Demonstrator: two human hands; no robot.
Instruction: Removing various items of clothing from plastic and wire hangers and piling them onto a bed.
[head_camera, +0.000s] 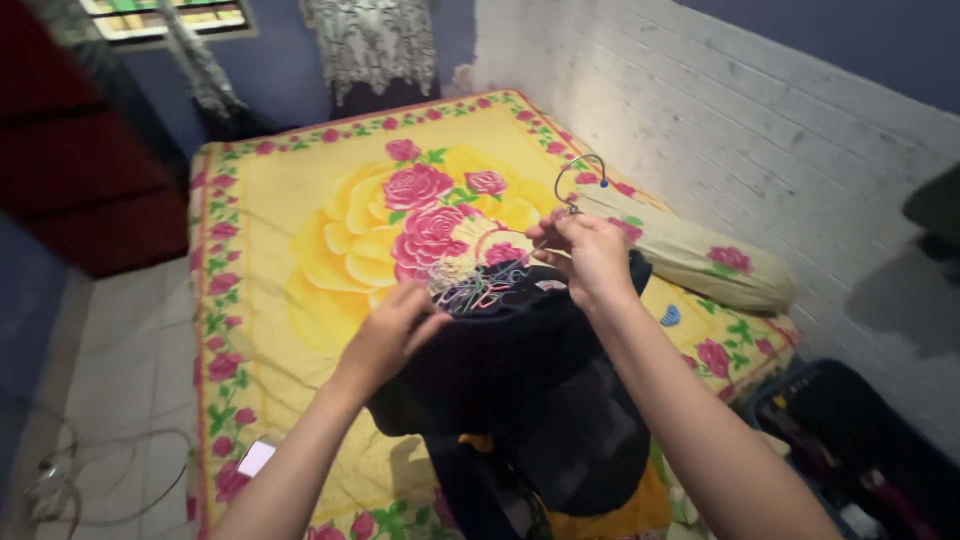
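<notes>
While the dark garment (545, 385) hangs in front of the person above the near end of the bed (300, 240), both hands work at its top edge, where a wire hanger (572, 195) sits. The right hand (590, 255) is closed around the hanger just below its metal hook, which curves up above the knuckles with a small blue tip; its fingers (548, 240) pinch the wire and a fold of cloth together. The left hand (392, 332) grips the garment's collar edge to the left of the hanger, fingers curled narrowly onto the fabric beside a patch of pale, multicoloured stitching or print.

As a judgement, the hanging looks partly done: the hanger seems to be already inside the neck opening, since the hook rises from the collar and the cloth drapes down from it, but the left shoulder appears to be not yet settled on the wire, as that hand is bunching the fabric there. Whether the right shoulder sits properly cannot be told, for the right hand covers it.

Beyond the garment lies a long bolster pillow (690, 255) against the white brick wall (760, 130), to the right of the hanger. A phone (256, 458) lies on the bed's near left edge, well left of the garment.
</notes>
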